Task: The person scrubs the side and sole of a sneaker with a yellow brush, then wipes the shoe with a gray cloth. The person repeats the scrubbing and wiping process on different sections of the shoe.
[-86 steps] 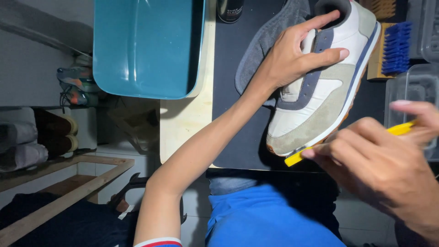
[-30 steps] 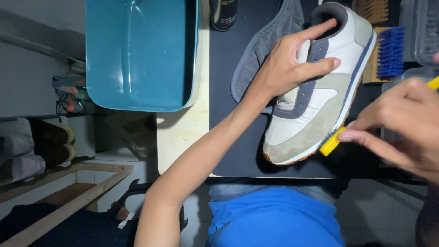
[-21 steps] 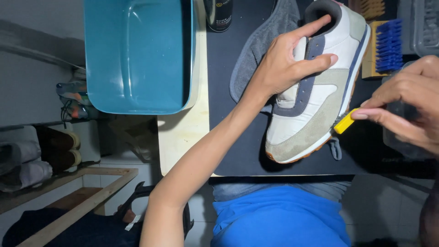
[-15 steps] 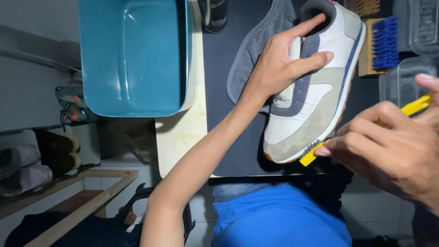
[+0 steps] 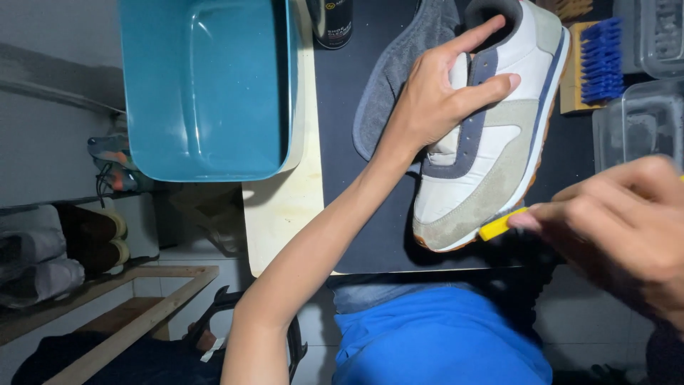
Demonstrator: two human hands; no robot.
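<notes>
A white, beige and grey-blue sneaker (image 5: 491, 164) lies on a black mat (image 5: 370, 235), its toe towards me. My left hand (image 5: 438, 100) presses on its upper, fingers spread across the laces and collar. My right hand (image 5: 627, 228), blurred at the right edge, pinches a small yellow brush (image 5: 499, 224) whose tip touches the sneaker's sole edge near the toe. A grey cloth (image 5: 399, 71) lies under the shoe's far side.
A teal plastic basin (image 5: 206, 85) sits at the left on a pale wooden tabletop (image 5: 281, 207). A dark bottle (image 5: 333, 25) stands at the top. A blue-bristled wooden brush (image 5: 595, 60) and clear plastic containers (image 5: 641, 121) lie to the right. Shoes rest on a low rack (image 5: 64, 249).
My right hand has rubbed the yellow brush back and forth along the sole's edge near the toe. My left hand has kept its hold on the sneaker.
</notes>
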